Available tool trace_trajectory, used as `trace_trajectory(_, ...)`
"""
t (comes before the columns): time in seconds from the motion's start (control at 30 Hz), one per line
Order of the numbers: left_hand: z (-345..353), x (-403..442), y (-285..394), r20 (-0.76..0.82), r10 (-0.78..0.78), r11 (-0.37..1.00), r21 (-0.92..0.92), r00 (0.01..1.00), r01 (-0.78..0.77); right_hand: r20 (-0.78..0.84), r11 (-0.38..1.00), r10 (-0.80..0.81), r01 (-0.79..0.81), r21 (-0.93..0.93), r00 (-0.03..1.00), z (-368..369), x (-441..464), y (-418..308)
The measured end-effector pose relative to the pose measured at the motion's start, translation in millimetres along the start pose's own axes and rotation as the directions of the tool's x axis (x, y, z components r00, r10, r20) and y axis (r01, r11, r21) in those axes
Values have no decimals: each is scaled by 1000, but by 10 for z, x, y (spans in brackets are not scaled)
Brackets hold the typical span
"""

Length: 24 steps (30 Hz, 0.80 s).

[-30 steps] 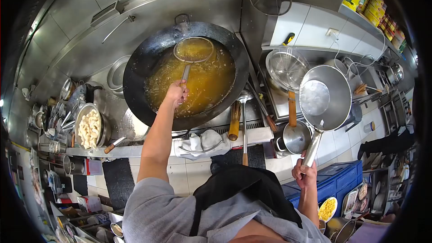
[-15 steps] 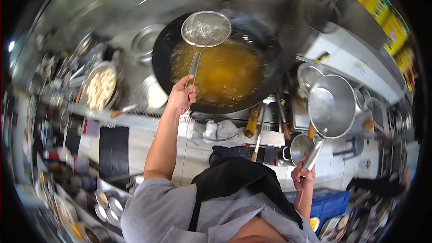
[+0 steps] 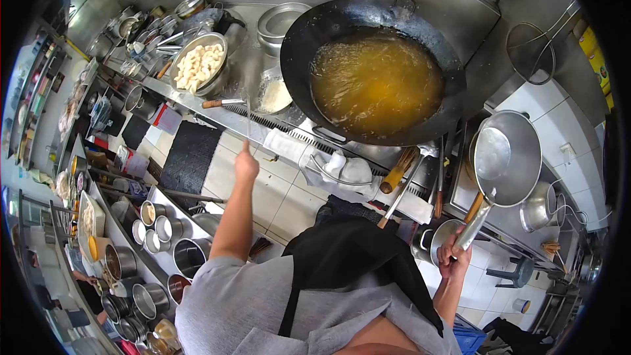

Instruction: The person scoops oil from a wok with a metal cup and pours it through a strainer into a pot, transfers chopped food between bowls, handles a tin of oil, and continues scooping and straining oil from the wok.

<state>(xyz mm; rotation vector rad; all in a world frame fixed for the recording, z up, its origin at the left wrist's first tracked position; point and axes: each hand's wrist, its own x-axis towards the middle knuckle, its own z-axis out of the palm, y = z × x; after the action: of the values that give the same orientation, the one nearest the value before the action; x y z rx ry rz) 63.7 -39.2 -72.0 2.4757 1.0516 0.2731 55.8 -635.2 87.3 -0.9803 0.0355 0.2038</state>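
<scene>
My left hand (image 3: 246,164) is closed round the thin handle of a mesh skimmer (image 3: 248,79), which stands nearly edge-on and is smeared by motion. It is over the counter's front edge, left of a large black wok (image 3: 299,85) of bubbling golden oil (image 3: 374,92). Closed on the metal handle of a deep saucepan (image 3: 522,158), my right hand (image 3: 453,258) holds it to the right of the wok. A bright patch shows inside the saucepan; I cannot tell whether it is liquid. A bowl of pale chunks (image 3: 200,66) sits left of the skimmer.
Between bowl and wok are a tray of white powder (image 3: 276,97), a wooden-handled tool (image 3: 223,102) and stacked metal pans (image 3: 282,21). White cloths (image 3: 342,167) and a brush (image 3: 399,171) lie at the wok's front. A wire strainer (image 3: 531,52) hangs right.
The skimmer has moved left off the wok and turned from face-on to edge-on. My view has shifted left. The saucepan stays in my right hand.
</scene>
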Motion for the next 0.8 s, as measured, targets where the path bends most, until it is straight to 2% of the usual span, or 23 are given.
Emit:
trace_trajectory(0.07, 179, 8, -55, 55, -38, 997, 76, 998, 34, 81, 1000, -13, 13, 4, 997, 0, 29, -2)
trace_trajectory(0.13, 245, 158, 136, -18, 26, 1000, -8, 1000, -26, 73, 999, -7, 4, 41, 997, 4, 28, -26)
trace_trajectory(0.17, 165, 252, 175, -12, 41, 999, 20, 999, -41, 74, 997, 11, -16, 70, 997, -18, -21, -53)
trace_trajectory(0.2, 12, 241, 287, -132, 127, 991, -32, 983, -133, 63, 995, 22, -27, 91, 998, -56, -57, -75)
trace_trajectory(0.23, -339, 148, 577, -115, 97, 994, -48, 989, -103, 56, 997, 13, -18, 79, 998, -53, -89, -112)
trace_trajectory(0.3, -430, 462, 330, -253, 221, 965, -84, 942, -249, 7, 999, 22, -22, 47, 1000, -131, -200, -166)
trace_trajectory(0.37, -780, 532, 603, -147, 114, 907, -389, 982, -164, -26, 998, -13, 15, 67, 1000, -248, -292, -122)
trace_trajectory(0.43, -1202, 392, 1179, -48, 218, 882, -418, 975, -218, -17, 999, -31, 32, 42, 999, -375, -367, -61)
trace_trajectory(0.47, -1374, 287, 1531, 11, 222, 875, -443, 975, -194, -8, 997, -48, 49, 54, 999, -356, -400, -84)
trace_trajectory(0.5, -1179, 597, 1407, -305, 566, 757, -174, 765, -630, 14, 994, -105, 105, 32, 994, -364, -421, -87)
trace_trajectory(0.57, -1133, 899, 1589, -260, 682, 715, 40, 684, -698, -107, 991, -129, 131, 12, 986, -342, -472, -225)
trace_trajectory(0.6, -1148, 928, 1835, -104, 547, 834, -16, 830, -552, -150, 994, -93, 100, 37, 984, -390, -475, -306)
trace_trajectory(0.63, -1167, 948, 2058, 61, 381, 924, -39, 922, -380, -193, 996, -57, 70, 63, 980, -443, -477, -355)
trace_trajectory(0.67, -1136, 1011, 2167, 60, 387, 922, -37, 920, -385, -241, 998, -46, 54, 28, 969, -443, -480, -352)
trace_trajectory(0.73, -974, 1192, 2284, 103, 470, 853, 204, 877, -481, -242, 996, -81, 86, 11, 967, -538, -594, -257)
trace_trajectory(0.77, -876, 1367, 2248, 100, 468, 855, 201, 878, -478, -242, 994, -107, 108, -10, 964, -581, -666, -212)
trace_trajectory(0.8, -775, 1606, 2133, 188, 466, 850, 178, 865, -496, -267, 993, -115, 114, -19, 957, -577, -748, -212)
